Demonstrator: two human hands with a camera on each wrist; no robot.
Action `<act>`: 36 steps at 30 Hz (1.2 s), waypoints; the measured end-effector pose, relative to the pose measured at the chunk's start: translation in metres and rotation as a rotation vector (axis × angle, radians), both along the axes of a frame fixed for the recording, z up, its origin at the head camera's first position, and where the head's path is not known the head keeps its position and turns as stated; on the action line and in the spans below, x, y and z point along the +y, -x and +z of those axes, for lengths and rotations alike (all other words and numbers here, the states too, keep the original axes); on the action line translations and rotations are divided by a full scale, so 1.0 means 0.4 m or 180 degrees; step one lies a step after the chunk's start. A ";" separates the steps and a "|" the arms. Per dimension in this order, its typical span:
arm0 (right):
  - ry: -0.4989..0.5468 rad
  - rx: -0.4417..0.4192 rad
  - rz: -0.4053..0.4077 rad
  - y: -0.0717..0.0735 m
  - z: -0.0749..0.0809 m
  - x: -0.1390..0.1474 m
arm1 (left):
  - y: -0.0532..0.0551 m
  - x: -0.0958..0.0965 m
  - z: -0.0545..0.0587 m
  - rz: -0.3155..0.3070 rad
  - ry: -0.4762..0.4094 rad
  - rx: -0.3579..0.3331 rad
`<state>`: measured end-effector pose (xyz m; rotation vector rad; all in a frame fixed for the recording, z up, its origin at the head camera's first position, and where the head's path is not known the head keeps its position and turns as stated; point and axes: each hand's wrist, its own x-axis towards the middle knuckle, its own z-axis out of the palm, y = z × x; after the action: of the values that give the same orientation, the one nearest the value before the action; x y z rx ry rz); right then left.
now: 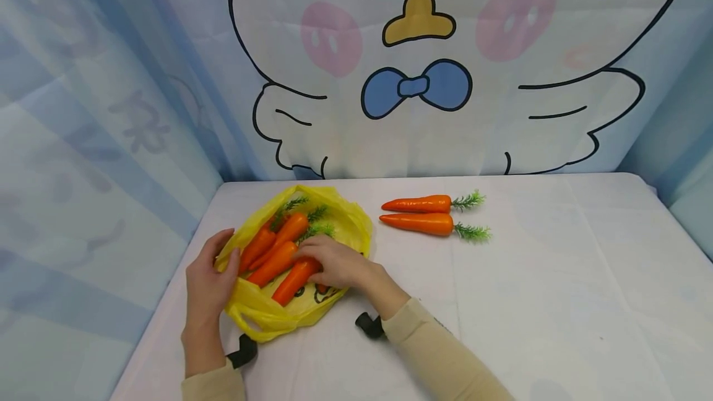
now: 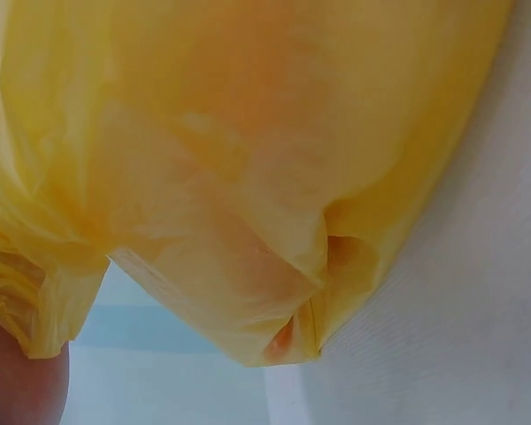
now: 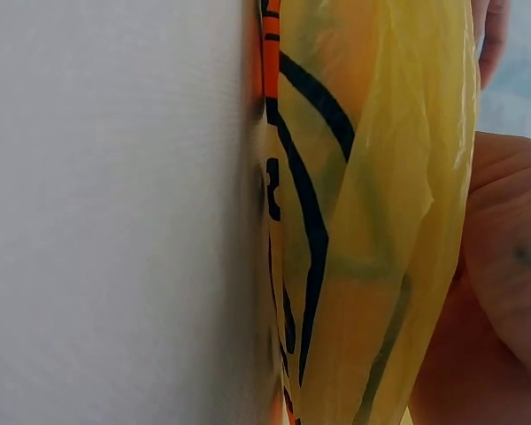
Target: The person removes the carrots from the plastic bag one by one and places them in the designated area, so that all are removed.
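Note:
A yellow plastic bag (image 1: 351,218) lies spread with its mouth facing up, several orange carrots (image 1: 271,265) with green tops inside it. My left hand (image 1: 208,283) pinches the bag's left edge between thumb and fingers. Reaching in over the right rim, my right hand (image 1: 334,262) grips the thick end of the nearest carrot (image 1: 292,283). In the left wrist view the bag's thin film (image 2: 248,177) fills most of the picture, orange showing through. Black printed lines run down the bag's side (image 3: 380,177) in the right wrist view, with part of my hand beside it.
Two more carrots (image 1: 418,223) lie side by side on the white-covered table (image 1: 529,302), right of the bag, tips pointing left. Behind the table hangs a cloth (image 1: 412,141) with a cartoon figure. Black wrist devices (image 1: 369,327) sit under both forearms.

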<state>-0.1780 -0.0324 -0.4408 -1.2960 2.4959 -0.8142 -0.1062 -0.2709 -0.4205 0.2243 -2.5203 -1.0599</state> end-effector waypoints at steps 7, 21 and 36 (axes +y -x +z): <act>-0.0070 0.0072 0.0002 -0.002 -0.002 0.002 | 0.000 -0.001 -0.003 0.0001 0.0026 0.0026; -0.0111 0.0166 -0.0034 -0.003 -0.009 0.002 | -0.001 -0.002 -0.004 -0.0014 0.0052 0.0074; -0.0226 0.0231 -0.0035 -0.008 -0.006 0.000 | -0.003 -0.001 -0.002 0.0016 -0.0023 -0.0033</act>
<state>-0.1747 -0.0324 -0.4434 -1.3117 2.5653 -0.6858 -0.1049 -0.2713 -0.4211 0.2385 -2.5240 -1.0689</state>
